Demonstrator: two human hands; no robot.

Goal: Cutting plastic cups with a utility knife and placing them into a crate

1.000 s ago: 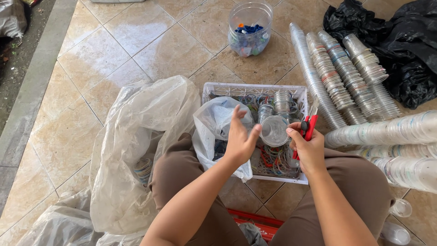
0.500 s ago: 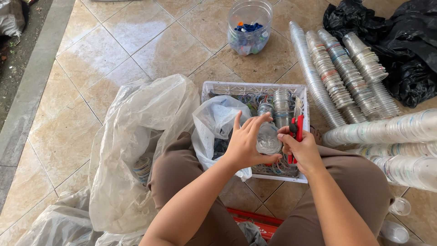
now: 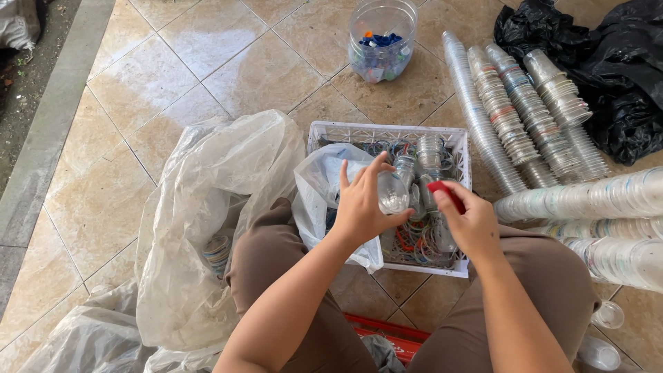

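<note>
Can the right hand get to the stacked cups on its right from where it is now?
Probably yes. The right hand holds a red tool over the white crate; the stacked cups lie beside it, with nothing between them.

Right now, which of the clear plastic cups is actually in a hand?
The single clear plastic cup held in the left hand over the white plastic crate. All the others lie nested in long stacks on the tiled floor.

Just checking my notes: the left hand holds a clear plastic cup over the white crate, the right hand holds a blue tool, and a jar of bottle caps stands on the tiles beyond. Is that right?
Not quite: the tool in the right hand is red, not blue, as the head view shows. The rest stands: the left hand holds a clear plastic cup over the white crate, and the jar of bottle caps stands on the tiles beyond.
</note>
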